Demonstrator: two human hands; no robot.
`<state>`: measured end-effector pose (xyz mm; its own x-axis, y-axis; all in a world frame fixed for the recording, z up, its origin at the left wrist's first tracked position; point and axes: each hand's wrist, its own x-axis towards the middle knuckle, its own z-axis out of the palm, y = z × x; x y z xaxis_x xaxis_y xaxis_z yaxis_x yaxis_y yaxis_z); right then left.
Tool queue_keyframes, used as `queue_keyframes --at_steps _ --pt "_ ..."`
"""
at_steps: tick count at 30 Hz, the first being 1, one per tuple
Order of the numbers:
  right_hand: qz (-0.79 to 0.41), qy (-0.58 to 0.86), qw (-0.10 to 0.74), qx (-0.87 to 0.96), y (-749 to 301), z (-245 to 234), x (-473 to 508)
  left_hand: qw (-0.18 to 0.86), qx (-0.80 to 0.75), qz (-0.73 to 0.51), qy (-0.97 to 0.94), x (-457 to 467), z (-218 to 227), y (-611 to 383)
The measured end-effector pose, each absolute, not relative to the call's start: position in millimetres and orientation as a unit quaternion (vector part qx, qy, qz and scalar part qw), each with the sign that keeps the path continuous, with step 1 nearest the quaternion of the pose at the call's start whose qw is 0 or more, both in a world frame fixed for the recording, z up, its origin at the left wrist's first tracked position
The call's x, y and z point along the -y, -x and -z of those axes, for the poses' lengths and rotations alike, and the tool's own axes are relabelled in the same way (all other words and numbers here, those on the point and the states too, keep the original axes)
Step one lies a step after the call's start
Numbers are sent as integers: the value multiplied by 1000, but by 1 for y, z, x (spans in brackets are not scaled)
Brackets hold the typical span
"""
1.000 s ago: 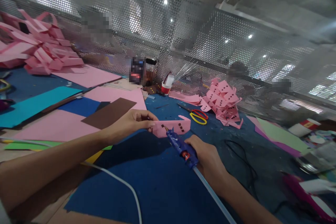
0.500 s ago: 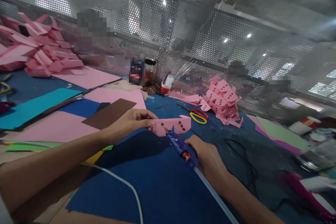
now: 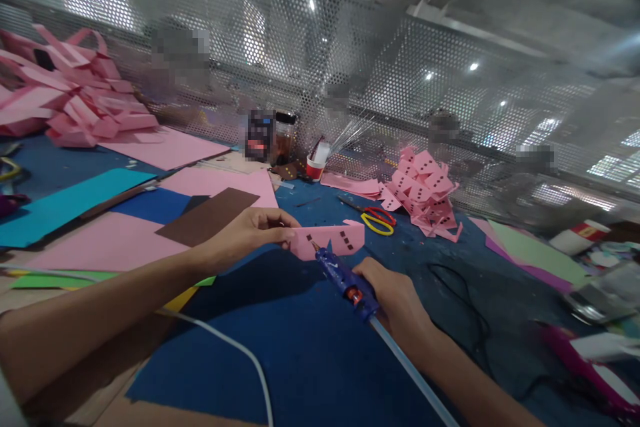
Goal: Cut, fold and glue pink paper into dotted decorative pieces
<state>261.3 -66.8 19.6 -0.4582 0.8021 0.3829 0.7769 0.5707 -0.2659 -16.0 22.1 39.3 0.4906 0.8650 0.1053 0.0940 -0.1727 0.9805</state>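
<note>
My left hand [image 3: 265, 228] pinches the left end of a folded pink paper piece [image 3: 327, 240] that bears small dark brown squares. A blue glue gun [image 3: 345, 280] is gripped in my right hand [image 3: 395, 293], its nozzle at the paper's face beside the squares on the left. Whether the tip touches the paper I cannot tell. A long translucent glue stick [image 3: 410, 370] juts from the gun's back end. Both hands are above the dark blue table top [image 3: 300, 347].
Scissors with red and yellow handles [image 3: 379, 221] lie beyond the paper. Behind them rises a heap of dotted pink pieces [image 3: 423, 190]. Brown card [image 3: 210, 217] and pink sheets lie left. A white cable [image 3: 235, 347] crosses the front; a black cord [image 3: 465, 307] lies right.
</note>
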Motion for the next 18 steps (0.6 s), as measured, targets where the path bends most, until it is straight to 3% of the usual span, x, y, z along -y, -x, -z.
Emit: queue_keyframes --at_steps 18 --pt "-13 463 241 853 -261 -19 67 539 -345 -358 -680 -22 -39 16"
